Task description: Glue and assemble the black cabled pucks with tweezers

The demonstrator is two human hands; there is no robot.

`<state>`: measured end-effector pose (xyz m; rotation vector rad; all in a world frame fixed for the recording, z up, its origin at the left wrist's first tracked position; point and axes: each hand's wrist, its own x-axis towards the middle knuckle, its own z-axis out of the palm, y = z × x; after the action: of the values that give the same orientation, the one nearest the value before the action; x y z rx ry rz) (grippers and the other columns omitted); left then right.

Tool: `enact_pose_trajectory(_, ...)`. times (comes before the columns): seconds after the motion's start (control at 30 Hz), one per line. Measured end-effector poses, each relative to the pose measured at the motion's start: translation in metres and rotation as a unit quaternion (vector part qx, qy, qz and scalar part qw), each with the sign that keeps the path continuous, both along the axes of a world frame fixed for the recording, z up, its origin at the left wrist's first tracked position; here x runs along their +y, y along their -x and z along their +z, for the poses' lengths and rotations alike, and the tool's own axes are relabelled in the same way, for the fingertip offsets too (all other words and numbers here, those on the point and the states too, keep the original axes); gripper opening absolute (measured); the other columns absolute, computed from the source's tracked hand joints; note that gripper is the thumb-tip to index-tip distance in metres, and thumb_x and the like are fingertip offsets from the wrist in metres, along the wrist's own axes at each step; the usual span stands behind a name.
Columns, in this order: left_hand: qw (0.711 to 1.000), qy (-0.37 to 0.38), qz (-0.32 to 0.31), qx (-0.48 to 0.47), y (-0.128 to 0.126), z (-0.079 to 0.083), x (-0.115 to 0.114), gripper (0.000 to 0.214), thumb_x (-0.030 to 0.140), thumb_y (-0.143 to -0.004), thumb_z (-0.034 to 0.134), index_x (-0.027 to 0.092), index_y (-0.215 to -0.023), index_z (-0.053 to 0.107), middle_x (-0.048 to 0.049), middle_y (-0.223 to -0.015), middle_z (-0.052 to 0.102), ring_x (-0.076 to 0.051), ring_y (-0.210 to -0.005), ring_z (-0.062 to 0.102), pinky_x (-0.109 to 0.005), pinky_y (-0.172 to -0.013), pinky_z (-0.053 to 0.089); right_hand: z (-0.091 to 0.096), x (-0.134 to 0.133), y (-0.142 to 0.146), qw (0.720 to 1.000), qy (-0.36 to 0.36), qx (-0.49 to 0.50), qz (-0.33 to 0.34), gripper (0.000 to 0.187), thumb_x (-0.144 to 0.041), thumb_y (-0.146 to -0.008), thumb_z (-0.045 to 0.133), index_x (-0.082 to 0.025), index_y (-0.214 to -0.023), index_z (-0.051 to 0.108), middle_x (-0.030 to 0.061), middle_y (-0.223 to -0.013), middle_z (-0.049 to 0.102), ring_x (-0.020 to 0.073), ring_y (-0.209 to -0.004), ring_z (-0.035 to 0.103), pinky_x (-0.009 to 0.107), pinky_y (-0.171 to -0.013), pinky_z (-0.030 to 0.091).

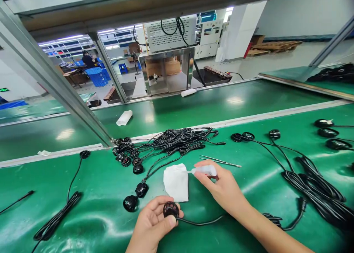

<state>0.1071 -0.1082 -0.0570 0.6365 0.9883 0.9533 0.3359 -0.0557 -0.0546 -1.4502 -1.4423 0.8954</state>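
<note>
My left hand (152,223) is closed on a small round black part (170,209) whose thin black cable (201,222) trails off to the right. My right hand (221,186) grips a small white squeeze bottle (204,170), its nozzle pointing left over a folded white cloth (176,182) on the green bench (105,216). Two more round black parts (136,197) lie just left of the cloth. Metal tweezers (219,160) lie beyond my right hand.
A tangled pile of black cabled parts (171,142) lies behind the cloth, and a larger cable bundle (315,186) lies at the right. A single cabled part (66,197) lies at the left. A slanted metal frame post (55,83) meets the bench edge. A green conveyor belt (210,105) runs beyond.
</note>
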Motion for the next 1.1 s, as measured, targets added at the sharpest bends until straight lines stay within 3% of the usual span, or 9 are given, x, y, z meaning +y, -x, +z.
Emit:
enact_pose_trajectory(0.2, 0.999, -0.025, -0.001, -0.026, -0.004, -0.009, -0.004, 0.041, 0.032, -0.064, 0.092, 0.018, -0.096, 0.071, -0.0093, -0.095, 0.077, -0.026, -0.094, 0.074, -0.033, -0.080, 0.056, 0.004, 0.004, -0.001, 0.994, 0.036, 0.100, -0.017, 0.050, -0.066, -0.084, 0.058, -0.018, -0.093, 0.066, 0.0015, -0.066, 0.061, 0.0159, -0.056, 0.055, 0.029, -0.053, 0.047)
enact_pose_trajectory(0.43, 0.999, -0.037, -0.013, -0.024, -0.004, -0.018, -0.005, 0.037, 0.034, -0.070, 0.088, 0.018, -0.096, 0.067, -0.0109, -0.098, 0.075, -0.028, -0.098, 0.073, -0.037, -0.084, 0.055, 0.009, -0.004, -0.002, 0.999, -0.022, -0.029, -0.013, 0.036, -0.055, -0.086, 0.061, -0.021, -0.097, 0.068, 0.0067, -0.092, 0.072, 0.0200, -0.074, 0.064, 0.030, -0.061, 0.050)
enact_pose_trajectory(0.8, 0.999, -0.036, -0.028, -0.013, -0.003, -0.014, -0.005, 0.039, 0.034, -0.072, 0.087, 0.019, -0.099, 0.065, -0.0107, -0.099, 0.076, -0.027, -0.100, 0.072, -0.034, -0.082, 0.055, 0.012, -0.007, -0.002, 0.998, -0.043, -0.036, -0.007, 0.031, -0.052, -0.086, 0.063, -0.023, -0.096, 0.071, 0.0052, -0.090, 0.073, 0.0200, -0.072, 0.064, 0.030, -0.060, 0.050)
enact_pose_trajectory(0.9, 0.999, -0.033, -0.030, -0.016, -0.004, -0.011, -0.005, 0.039, 0.035, -0.071, 0.087, 0.019, -0.100, 0.065, -0.0098, -0.099, 0.075, -0.027, -0.100, 0.072, -0.034, -0.082, 0.055, 0.014, -0.007, -0.004, 0.999, -0.028, -0.008, -0.021, 0.033, -0.053, -0.084, 0.065, -0.022, -0.094, 0.071, 0.0059, -0.088, 0.072, 0.0199, -0.070, 0.064, 0.030, -0.061, 0.052)
enact_pose_trajectory(1.0, 0.999, -0.032, -0.025, -0.016, -0.005, -0.009, -0.006, 0.038, 0.034, -0.072, 0.087, 0.019, -0.099, 0.065, -0.0093, -0.099, 0.074, -0.027, -0.100, 0.072, -0.034, -0.083, 0.055, 0.015, -0.006, -0.009, 0.998, -0.012, 0.054, -0.034, 0.037, -0.056, -0.085, 0.063, -0.021, -0.092, 0.070, 0.0038, -0.071, 0.066, 0.0177, -0.060, 0.060, 0.029, -0.056, 0.051)
enact_pose_trajectory(1.1, 0.999, -0.033, -0.022, -0.007, -0.005, -0.008, -0.007, 0.035, 0.033, -0.073, 0.086, 0.019, -0.098, 0.066, -0.0086, -0.099, 0.073, -0.027, -0.100, 0.072, -0.034, -0.083, 0.055, 0.013, -0.006, -0.015, 0.993, -0.005, 0.116, -0.012, 0.040, -0.060, -0.087, 0.061, -0.021, -0.090, 0.068, 0.0014, -0.062, 0.060, 0.0159, -0.054, 0.055, 0.028, -0.052, 0.048)
